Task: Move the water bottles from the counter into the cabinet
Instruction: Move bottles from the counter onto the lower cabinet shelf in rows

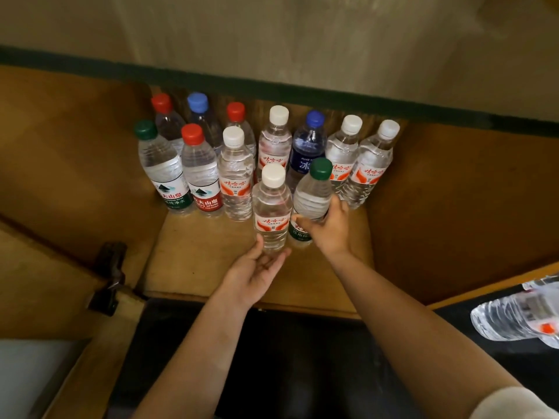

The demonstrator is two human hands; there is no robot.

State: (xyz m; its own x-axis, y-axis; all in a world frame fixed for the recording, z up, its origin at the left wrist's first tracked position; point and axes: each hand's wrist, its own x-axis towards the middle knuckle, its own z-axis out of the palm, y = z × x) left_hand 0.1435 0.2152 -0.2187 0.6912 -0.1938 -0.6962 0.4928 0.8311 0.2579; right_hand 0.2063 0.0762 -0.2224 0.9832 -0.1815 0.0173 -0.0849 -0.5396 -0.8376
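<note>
Two bare forearms run up from the lower edge of the frame, ending in the left hand point(252, 272) and right hand point(331, 228). A pale sleeve point(511, 403) sits at lower right.

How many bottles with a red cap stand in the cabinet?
3. Two red caps in the back row, at the left and near the middle; one in the front row. Others may be hidden.

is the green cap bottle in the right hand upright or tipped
Tipped: the green-capped bottle leans left in the right hand.
</note>
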